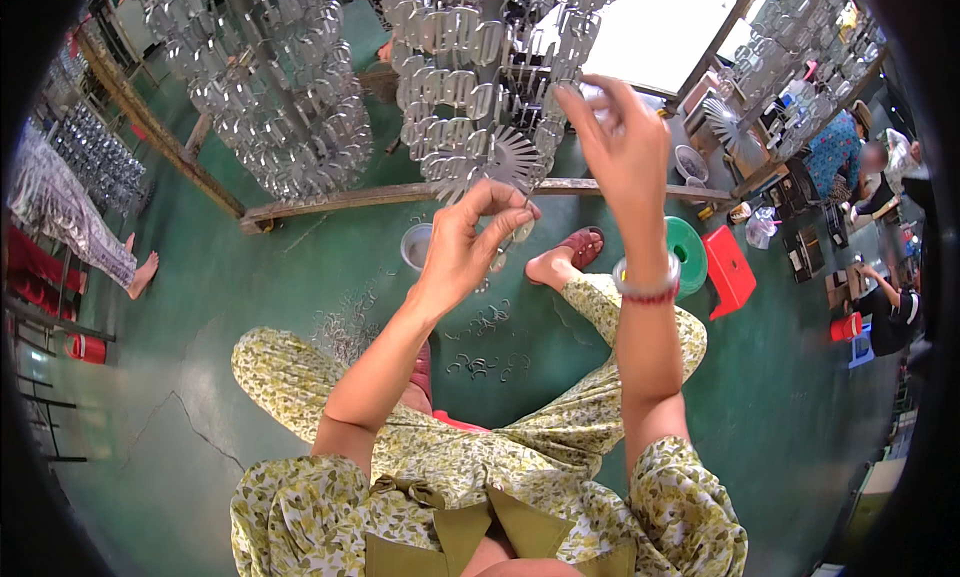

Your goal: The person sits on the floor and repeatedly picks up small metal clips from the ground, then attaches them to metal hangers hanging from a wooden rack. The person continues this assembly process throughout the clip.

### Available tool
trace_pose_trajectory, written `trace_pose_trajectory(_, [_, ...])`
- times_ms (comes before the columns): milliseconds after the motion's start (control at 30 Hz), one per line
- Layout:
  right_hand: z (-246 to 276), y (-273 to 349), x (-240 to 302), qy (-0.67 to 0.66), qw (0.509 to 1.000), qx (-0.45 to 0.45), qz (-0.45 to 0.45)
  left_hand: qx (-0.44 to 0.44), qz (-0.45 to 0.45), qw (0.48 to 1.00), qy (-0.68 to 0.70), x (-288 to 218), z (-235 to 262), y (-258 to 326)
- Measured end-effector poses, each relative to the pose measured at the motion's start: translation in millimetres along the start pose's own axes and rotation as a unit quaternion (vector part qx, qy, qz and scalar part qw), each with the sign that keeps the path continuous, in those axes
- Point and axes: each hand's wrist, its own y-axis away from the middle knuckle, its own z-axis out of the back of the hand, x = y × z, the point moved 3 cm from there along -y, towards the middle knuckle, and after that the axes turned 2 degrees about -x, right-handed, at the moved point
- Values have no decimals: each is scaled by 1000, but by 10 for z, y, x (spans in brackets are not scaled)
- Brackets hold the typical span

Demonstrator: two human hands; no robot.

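Observation:
My left hand is closed in a pinch in front of the middle hanging rack. Small shiny metal pieces dangle from its fingers; their exact shape is partly hidden. Higher and to the right, my right hand has its thumb and forefinger apart, their tips at the right edge of the rack. No held piece can be made out there. Rows of looped, flat silver metal pieces hang on this rack. At its bottom, beside my left hand, fans out a spread of thin metal strips.
A second loaded rack hangs to the left. A wooden bar crosses below both. Curved metal pieces lie scattered on the green floor. Around stand a white bowl, a green basin and a red stool. Other people sit at far right.

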Motion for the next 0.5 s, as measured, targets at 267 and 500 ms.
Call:
trace_pose_trajectory(267, [-525,-598,67,137,987,70,-52,-34,-62,997,-34,-336,275,-193])
trace_pose_trajectory(500, [-713,-722,-131,183,980,71,-42,-35,-93,995,-25,-419,255,-446])
